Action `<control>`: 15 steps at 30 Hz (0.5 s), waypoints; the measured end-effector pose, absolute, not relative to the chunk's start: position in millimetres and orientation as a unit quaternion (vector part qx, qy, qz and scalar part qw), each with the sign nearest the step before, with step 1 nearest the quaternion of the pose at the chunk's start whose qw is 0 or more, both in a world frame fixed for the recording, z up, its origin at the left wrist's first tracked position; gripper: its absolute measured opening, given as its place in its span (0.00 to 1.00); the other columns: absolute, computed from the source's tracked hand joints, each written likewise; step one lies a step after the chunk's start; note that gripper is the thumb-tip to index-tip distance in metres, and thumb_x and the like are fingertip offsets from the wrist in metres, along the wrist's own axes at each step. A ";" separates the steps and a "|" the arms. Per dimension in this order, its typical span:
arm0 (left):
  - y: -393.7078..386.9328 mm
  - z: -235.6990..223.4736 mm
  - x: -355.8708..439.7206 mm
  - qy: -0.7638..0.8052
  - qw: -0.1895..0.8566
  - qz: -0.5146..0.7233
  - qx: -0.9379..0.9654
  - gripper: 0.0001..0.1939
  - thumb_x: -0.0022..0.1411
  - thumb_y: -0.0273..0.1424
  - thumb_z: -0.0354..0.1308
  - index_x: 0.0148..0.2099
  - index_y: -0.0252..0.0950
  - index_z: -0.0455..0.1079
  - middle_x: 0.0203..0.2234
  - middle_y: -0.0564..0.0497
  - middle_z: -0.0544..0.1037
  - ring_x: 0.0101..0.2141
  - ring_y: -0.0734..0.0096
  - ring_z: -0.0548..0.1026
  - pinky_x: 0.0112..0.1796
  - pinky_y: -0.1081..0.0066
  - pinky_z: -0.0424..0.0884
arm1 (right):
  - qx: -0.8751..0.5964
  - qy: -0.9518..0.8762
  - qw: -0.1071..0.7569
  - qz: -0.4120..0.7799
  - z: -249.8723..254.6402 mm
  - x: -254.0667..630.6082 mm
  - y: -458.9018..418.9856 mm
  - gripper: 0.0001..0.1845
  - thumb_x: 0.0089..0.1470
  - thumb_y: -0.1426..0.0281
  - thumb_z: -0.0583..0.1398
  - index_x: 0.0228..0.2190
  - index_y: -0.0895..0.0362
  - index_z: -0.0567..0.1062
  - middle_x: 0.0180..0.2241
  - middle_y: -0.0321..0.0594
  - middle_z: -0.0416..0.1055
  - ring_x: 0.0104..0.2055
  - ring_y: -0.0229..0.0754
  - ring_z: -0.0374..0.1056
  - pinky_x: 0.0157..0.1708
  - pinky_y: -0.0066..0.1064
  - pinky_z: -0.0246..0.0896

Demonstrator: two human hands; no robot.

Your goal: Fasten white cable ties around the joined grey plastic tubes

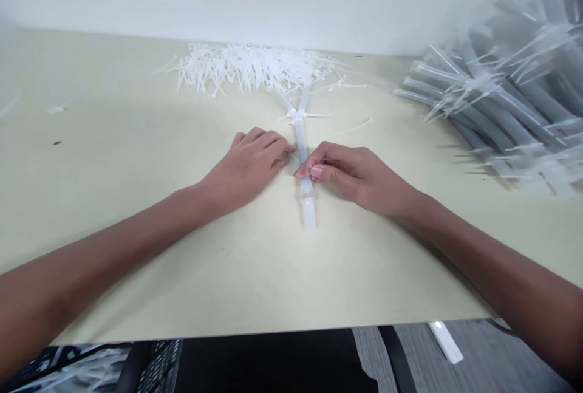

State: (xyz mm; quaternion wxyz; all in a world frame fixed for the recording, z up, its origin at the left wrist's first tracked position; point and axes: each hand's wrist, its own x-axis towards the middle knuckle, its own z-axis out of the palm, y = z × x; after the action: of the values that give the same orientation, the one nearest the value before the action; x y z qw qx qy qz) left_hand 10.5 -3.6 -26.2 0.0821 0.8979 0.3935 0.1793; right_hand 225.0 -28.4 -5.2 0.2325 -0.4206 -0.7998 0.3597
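Note:
A translucent Y-shaped tube assembly (300, 135) lies on the table in front of me, its two branches pointing away and its straight end (309, 214) toward me. White cable ties (297, 115) are fastened round its fork. My right hand (353, 174) is over the lower stem, thumb and forefinger pinched on what looks like a thin white cable tie (311, 167); most of it is hidden. Just left of the stem, my left hand (255, 165) rests palm down with fingers loosely bent, thumb and forefinger apart, fingertips close to the tube.
A heap of loose white cable ties (246, 68) lies along the back near the wall. One stray tie (355, 126) is to its right. At the right, a blurred pile of tied tube assemblies (505, 95) is stacked. The table's front edge (273, 333) is close to me.

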 end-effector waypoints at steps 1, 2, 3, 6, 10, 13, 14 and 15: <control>-3.6 -25.5 9.9 0.395 0.086 0.182 0.896 0.11 0.66 0.30 0.44 0.47 0.38 0.65 0.44 0.50 0.71 0.46 0.63 0.64 0.47 0.61 0.58 | -0.423 -0.799 0.230 0.359 -4.9 225.0 -28.4 0.14 0.59 0.60 0.53 0.37 0.56 0.72 0.34 0.40 0.73 0.36 0.40 0.66 0.36 0.31 0.58; -3.6 -24.8 9.1 0.396 0.091 0.184 0.895 0.09 0.66 0.30 0.45 0.44 0.37 0.66 0.42 0.50 0.71 0.44 0.64 0.65 0.46 0.61 0.59 | -0.425 -0.799 0.228 0.358 -4.5 225.1 -28.4 0.14 0.59 0.60 0.53 0.37 0.56 0.72 0.34 0.40 0.73 0.36 0.40 0.67 0.36 0.31 0.58; -3.9 -24.0 8.1 0.395 0.097 0.185 0.895 0.08 0.65 0.30 0.46 0.42 0.37 0.66 0.41 0.50 0.70 0.43 0.65 0.65 0.46 0.62 0.59 | -0.426 -0.800 0.226 0.356 -4.0 225.1 -28.5 0.14 0.58 0.60 0.53 0.37 0.56 0.72 0.34 0.39 0.73 0.36 0.40 0.67 0.36 0.31 0.58; -6.3 -22.1 4.2 0.380 0.107 0.179 0.901 0.05 0.63 0.29 0.48 0.39 0.37 0.65 0.37 0.51 0.70 0.40 0.67 0.65 0.44 0.63 0.60 | -0.434 -0.802 0.226 0.343 -2.5 225.4 -29.4 0.14 0.59 0.60 0.53 0.37 0.56 0.72 0.34 0.39 0.73 0.35 0.39 0.67 0.35 0.30 0.59; -11.7 -22.1 0.1 0.361 0.112 0.178 0.909 0.03 0.60 0.28 0.50 0.37 0.37 0.64 0.33 0.53 0.69 0.37 0.69 0.65 0.42 0.65 0.60 | -0.434 -0.801 0.232 0.340 -0.9 225.6 -31.1 0.12 0.58 0.62 0.54 0.39 0.55 0.72 0.36 0.38 0.74 0.36 0.39 0.68 0.35 0.31 0.61; -13.9 -22.8 -1.7 0.348 0.115 0.179 0.913 0.03 0.59 0.27 0.50 0.36 0.37 0.63 0.31 0.54 0.70 0.36 0.70 0.65 0.42 0.65 0.61 | -0.420 -0.802 0.239 0.351 -0.5 225.4 -31.4 0.11 0.55 0.65 0.57 0.40 0.55 0.72 0.39 0.40 0.74 0.39 0.41 0.69 0.40 0.32 0.63; -14.1 -22.9 -2.2 0.346 0.115 0.178 0.914 0.03 0.59 0.27 0.50 0.36 0.38 0.63 0.31 0.54 0.70 0.36 0.70 0.65 0.42 0.66 0.61 | -0.417 -0.804 0.238 0.350 -0.6 225.3 -31.3 0.11 0.54 0.67 0.58 0.41 0.55 0.72 0.39 0.40 0.74 0.39 0.41 0.70 0.41 0.33 0.64; -14.0 -23.0 -2.6 0.347 0.115 0.178 0.914 0.03 0.59 0.27 0.50 0.36 0.38 0.63 0.31 0.54 0.70 0.36 0.70 0.65 0.42 0.65 0.61 | -0.416 -0.808 0.234 0.346 -0.9 225.2 -31.2 0.12 0.54 0.68 0.58 0.41 0.54 0.72 0.39 0.40 0.74 0.39 0.41 0.70 0.41 0.34 0.64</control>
State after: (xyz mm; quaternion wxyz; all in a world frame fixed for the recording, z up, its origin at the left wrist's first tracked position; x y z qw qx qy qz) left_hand -2.6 -14.0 -23.0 0.1151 0.9138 0.3467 0.1775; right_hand 225.2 -31.2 -0.9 0.2339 -0.4159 -0.8077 0.3465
